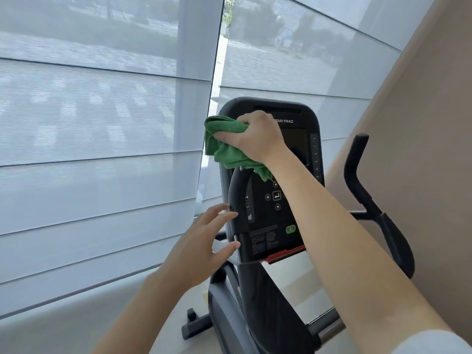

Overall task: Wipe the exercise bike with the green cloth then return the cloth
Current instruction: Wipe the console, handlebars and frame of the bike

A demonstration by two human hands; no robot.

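Note:
The black exercise bike [268,284] stands in front of me, its console [283,215] upright with a dark screen and buttons. My right hand [258,136] grips a bunched green cloth [224,146] and presses it against the console's upper left edge. Part of the cloth hangs down over the curved left handlebar [236,198]. My left hand [201,241] is lower, fingers spread, fingertips touching or almost touching that handlebar and holding nothing. The right handlebar [367,190] sticks up beyond my right forearm.
Sheer window blinds [102,149] fill the left and back, close behind the console. A beige wall [421,149] runs along the right side. The bike's base foot [194,325] rests on a pale floor below.

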